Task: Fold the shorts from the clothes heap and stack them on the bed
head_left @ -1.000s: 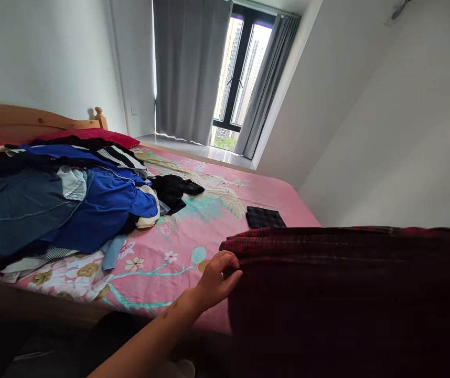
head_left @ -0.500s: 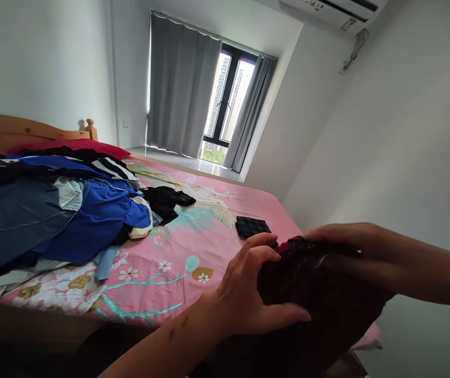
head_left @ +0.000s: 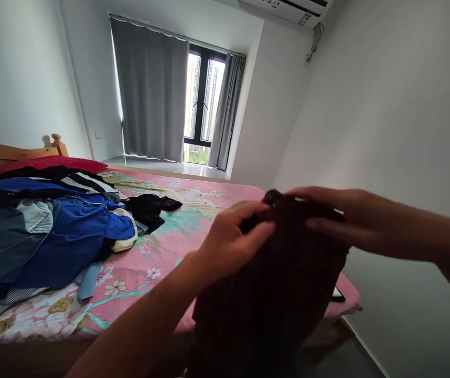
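Observation:
A very dark garment [head_left: 272, 294], with a small patch of red at its top edge, hangs upright in front of me over the near side of the bed. Fingers and thumb of my left hand [head_left: 236, 231] are closed on its upper left edge. My right hand [head_left: 343, 215] grips the upper right edge, thumb on the near face and fingers behind. The cloth is too dark to tell its exact kind. Its lower end runs out of the picture.
The bed [head_left: 158, 257] has a pink floral sheet. A heap of clothes [head_left: 79, 220] covers its left part, with a black garment [head_left: 150, 210] at the heap's right end. A flat dark-edged object [head_left: 338, 295] shows by the right corner. A wall [head_left: 406, 131] stands to the right.
My left hand has closed its thumb onto the dark garment, which now hangs longer and straighter. Both hands have risen. The folded checked cloth on the bed is now hidden. The view has swung right.

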`<action>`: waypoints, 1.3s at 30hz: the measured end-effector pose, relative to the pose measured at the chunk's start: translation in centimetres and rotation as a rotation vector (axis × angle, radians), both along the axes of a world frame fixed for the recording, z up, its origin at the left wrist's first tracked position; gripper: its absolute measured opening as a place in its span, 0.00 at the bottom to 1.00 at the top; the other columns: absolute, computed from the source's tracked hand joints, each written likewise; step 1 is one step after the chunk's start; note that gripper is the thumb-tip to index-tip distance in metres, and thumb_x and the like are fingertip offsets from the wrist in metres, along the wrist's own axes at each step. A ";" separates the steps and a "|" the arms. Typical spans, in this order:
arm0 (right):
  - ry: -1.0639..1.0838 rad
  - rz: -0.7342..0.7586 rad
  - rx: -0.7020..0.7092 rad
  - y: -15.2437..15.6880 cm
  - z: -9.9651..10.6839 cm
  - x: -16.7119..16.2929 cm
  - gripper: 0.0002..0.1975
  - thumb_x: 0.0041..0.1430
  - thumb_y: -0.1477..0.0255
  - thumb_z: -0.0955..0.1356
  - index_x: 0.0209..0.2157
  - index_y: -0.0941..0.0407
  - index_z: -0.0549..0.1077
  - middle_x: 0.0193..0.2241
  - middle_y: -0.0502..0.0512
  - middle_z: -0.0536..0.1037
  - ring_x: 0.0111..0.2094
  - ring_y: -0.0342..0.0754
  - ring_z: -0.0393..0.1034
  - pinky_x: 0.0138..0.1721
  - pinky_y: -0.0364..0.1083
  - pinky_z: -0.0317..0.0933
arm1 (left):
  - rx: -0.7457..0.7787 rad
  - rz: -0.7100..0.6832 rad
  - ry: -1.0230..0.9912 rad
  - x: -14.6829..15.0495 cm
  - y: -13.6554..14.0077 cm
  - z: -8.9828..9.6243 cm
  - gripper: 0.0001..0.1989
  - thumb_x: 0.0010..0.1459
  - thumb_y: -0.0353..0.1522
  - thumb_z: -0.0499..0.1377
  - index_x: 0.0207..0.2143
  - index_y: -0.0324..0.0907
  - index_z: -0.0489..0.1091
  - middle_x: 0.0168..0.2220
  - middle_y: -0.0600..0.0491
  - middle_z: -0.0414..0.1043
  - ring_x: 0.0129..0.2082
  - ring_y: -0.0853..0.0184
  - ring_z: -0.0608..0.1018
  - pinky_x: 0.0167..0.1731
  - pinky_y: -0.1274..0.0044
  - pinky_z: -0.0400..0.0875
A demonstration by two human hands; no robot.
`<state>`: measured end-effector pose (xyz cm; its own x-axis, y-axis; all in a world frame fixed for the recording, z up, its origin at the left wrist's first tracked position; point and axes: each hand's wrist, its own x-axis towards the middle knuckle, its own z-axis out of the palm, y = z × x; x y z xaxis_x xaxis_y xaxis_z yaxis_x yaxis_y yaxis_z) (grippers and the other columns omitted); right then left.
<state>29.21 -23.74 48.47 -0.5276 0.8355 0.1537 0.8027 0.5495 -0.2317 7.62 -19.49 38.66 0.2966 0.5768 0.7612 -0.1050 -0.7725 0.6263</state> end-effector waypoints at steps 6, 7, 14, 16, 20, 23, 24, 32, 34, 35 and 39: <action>-0.080 -0.116 0.048 -0.7 2.6 0.4 0.14 0.62 0.60 0.60 0.40 0.51 0.71 0.26 0.49 0.74 0.25 0.43 0.69 0.25 0.43 0.61 | -0.035 -0.161 0.177 -1.3 0.1 5.3 0.12 0.56 0.34 0.61 0.41 0.40 0.76 0.39 0.52 0.77 0.40 0.63 0.76 0.40 0.74 0.70; -0.083 -0.134 0.148 -0.8 2.7 0.3 0.14 0.62 0.60 0.59 0.38 0.51 0.71 0.25 0.49 0.74 0.24 0.43 0.68 0.25 0.43 0.60 | -0.042 -0.161 0.178 -1.4 0.1 5.8 0.12 0.55 0.35 0.61 0.41 0.40 0.76 0.38 0.52 0.77 0.39 0.64 0.77 0.39 0.75 0.70; -0.350 -0.258 0.440 1.3 0.8 -0.6 0.11 0.61 0.68 0.56 0.29 0.55 0.65 0.22 0.51 0.70 0.22 0.43 0.62 0.25 0.45 0.52 | -0.151 -0.082 0.234 -0.9 2.2 5.7 0.10 0.55 0.36 0.60 0.35 0.38 0.77 0.29 0.53 0.75 0.28 0.70 0.75 0.27 0.79 0.69; -0.355 -0.224 0.513 1.7 0.0 -1.3 0.12 0.61 0.72 0.54 0.29 0.55 0.64 0.22 0.51 0.69 0.23 0.45 0.61 0.31 0.47 0.54 | -0.205 -0.084 0.177 -0.9 2.5 5.0 0.11 0.55 0.36 0.60 0.37 0.38 0.76 0.30 0.52 0.76 0.29 0.69 0.76 0.29 0.78 0.70; -0.227 -0.266 0.578 1.8 -1.4 -3.0 0.17 0.61 0.68 0.53 0.44 0.57 0.66 0.28 0.54 0.73 0.26 0.47 0.64 0.38 0.51 0.55 | -0.285 -0.085 0.099 -1.0 2.8 3.4 0.12 0.55 0.36 0.60 0.38 0.37 0.76 0.32 0.50 0.77 0.32 0.68 0.77 0.32 0.76 0.71; -0.228 -0.362 0.532 2.0 -2.2 -4.0 0.22 0.61 0.63 0.54 0.50 0.58 0.65 0.25 0.54 0.73 0.25 0.49 0.64 0.38 0.53 0.55 | -0.233 -0.046 0.095 -0.8 3.0 2.3 0.12 0.55 0.36 0.60 0.37 0.38 0.77 0.34 0.51 0.77 0.34 0.67 0.77 0.35 0.76 0.71; -0.240 -0.378 0.523 2.2 -2.5 -4.3 0.22 0.61 0.62 0.54 0.49 0.58 0.65 0.24 0.54 0.73 0.25 0.50 0.64 0.38 0.53 0.55 | -0.215 -0.032 0.085 -0.7 3.1 1.9 0.12 0.56 0.36 0.59 0.37 0.39 0.77 0.34 0.51 0.77 0.34 0.67 0.77 0.35 0.76 0.71; 0.021 -0.451 0.263 4.7 -4.5 -5.0 0.20 0.57 0.64 0.58 0.50 0.52 0.65 0.33 0.54 0.75 0.30 0.50 0.68 0.27 0.46 0.57 | -0.109 0.089 0.070 -0.5 3.0 0.1 0.09 0.57 0.33 0.58 0.35 0.38 0.77 0.38 0.48 0.77 0.39 0.65 0.76 0.40 0.74 0.69; 0.076 -0.444 0.235 5.4 -5.1 -5.2 0.19 0.56 0.64 0.58 0.49 0.51 0.67 0.33 0.53 0.76 0.30 0.49 0.68 0.26 0.45 0.57 | -0.110 0.094 0.061 -0.8 2.9 0.0 0.09 0.57 0.33 0.58 0.36 0.38 0.77 0.38 0.48 0.77 0.39 0.65 0.76 0.41 0.74 0.69; 0.105 -0.420 0.248 5.6 -5.4 -5.3 0.18 0.56 0.65 0.58 0.46 0.52 0.69 0.32 0.52 0.76 0.30 0.49 0.68 0.27 0.45 0.57 | -0.118 0.098 0.056 -1.0 2.9 -0.1 0.10 0.57 0.33 0.58 0.35 0.38 0.77 0.38 0.48 0.77 0.39 0.65 0.76 0.41 0.74 0.69; 0.162 -0.249 0.318 5.6 -5.3 -6.1 0.15 0.58 0.65 0.57 0.37 0.55 0.71 0.28 0.52 0.74 0.28 0.46 0.67 0.27 0.44 0.58 | -0.203 0.058 0.084 -2.2 3.0 0.1 0.10 0.57 0.34 0.58 0.36 0.38 0.76 0.36 0.49 0.76 0.37 0.66 0.76 0.38 0.74 0.69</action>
